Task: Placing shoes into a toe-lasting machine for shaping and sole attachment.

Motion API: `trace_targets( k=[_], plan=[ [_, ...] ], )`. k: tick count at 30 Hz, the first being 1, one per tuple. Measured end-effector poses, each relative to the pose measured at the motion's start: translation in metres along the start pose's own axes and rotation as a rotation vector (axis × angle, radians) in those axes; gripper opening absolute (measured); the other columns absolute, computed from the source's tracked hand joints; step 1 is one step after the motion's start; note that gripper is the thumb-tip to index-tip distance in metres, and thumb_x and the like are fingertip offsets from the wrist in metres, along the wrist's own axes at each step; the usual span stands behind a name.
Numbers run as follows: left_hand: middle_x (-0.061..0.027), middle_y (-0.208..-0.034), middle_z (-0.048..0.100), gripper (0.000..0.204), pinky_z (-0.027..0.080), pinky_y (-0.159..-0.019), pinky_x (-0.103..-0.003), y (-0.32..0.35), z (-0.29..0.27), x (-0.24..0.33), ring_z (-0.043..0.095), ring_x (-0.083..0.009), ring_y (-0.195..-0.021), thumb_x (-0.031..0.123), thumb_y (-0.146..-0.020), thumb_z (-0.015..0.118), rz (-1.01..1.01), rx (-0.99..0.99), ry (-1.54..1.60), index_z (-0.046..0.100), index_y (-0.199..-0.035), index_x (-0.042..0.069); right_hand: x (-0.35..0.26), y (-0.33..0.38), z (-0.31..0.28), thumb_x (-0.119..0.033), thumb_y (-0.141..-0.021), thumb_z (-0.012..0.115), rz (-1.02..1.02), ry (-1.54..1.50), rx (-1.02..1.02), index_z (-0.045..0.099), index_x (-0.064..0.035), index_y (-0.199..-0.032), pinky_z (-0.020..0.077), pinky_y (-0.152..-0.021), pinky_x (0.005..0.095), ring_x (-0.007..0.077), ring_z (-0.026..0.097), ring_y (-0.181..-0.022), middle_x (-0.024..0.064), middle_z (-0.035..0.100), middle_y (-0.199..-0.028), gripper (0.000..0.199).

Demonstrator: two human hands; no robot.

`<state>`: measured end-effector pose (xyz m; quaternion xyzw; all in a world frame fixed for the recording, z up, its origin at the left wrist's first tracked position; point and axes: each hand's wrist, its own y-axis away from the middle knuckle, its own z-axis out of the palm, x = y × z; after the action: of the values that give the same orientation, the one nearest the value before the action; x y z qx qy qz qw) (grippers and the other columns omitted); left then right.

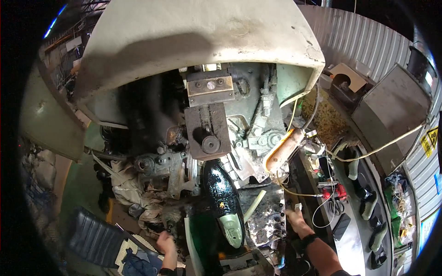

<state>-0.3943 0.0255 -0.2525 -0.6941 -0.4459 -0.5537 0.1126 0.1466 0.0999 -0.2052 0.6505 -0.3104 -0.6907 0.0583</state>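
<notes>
A glossy black, shoe-shaped piece (220, 188) with a pale green end (231, 228) is sitting below the machine's dark rectangular metal block (207, 124), its long axis slanting slightly, black end pointing toward the block, green end, with unreadable marking, toward the person. A yellow warning label with a black symbol (430, 141) is showing at far right. The left hand (166, 242) is resting with fingers curled, the right hand (298, 221) half-curled beside a small whitish piece (298, 207); whether either is gripping anything, one cannot tell.
</notes>
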Motion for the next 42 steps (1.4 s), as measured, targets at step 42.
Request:
trace_targets(
  k=[42],
  plan=[
    [-0.0183,-0.108,0.068,0.015,0.051,-0.092,-0.040,0.159,0.016,0.074,0.065,-0.0303,-0.103,0.002,-0.090,0.062,1.044,-0.366,-0.106,0.069,-0.102,-0.003,-0.067,0.130,0.197,-0.044,-0.107,0.040,-0.448,-0.238,-0.432,0.029,-0.0095,-0.154,0.0237,-0.117,0.0335,0.0175,0.037,-0.136,0.0078,0.043,-0.149,0.060]
  ],
)
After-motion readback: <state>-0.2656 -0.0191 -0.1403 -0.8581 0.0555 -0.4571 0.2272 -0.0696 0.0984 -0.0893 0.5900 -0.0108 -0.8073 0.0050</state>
